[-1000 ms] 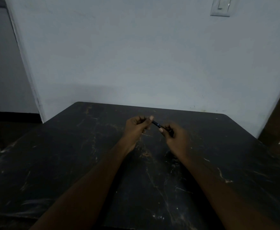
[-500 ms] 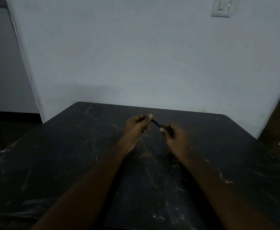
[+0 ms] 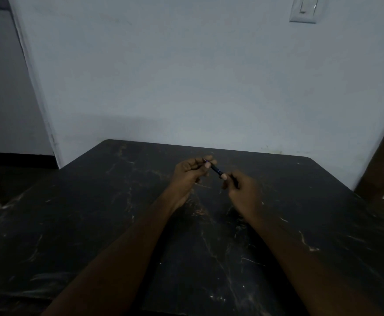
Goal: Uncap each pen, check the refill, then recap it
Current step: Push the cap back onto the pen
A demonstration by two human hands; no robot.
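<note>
A: Any change over the last second?

B: Very little. My left hand [image 3: 190, 173] has shifted its hold on the pen [image 3: 216, 170]: the thumb tip now sits lower on the barrel, and a bluish end shows just past my fingers [image 3: 207, 164].

A: And the right hand [image 3: 243, 189]?

B: It has drifted slightly right.

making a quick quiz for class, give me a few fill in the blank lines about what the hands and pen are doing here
1. The dark pen is held by ____ hands at once.
2. The left hand pinches the end of the pen that lies ____ from the person.
3. The hands are held above a dark ____ with pale scratches.
4. High on the wall, at the right, is a white light ____.

Missing words: both; farther; table; switch
</note>
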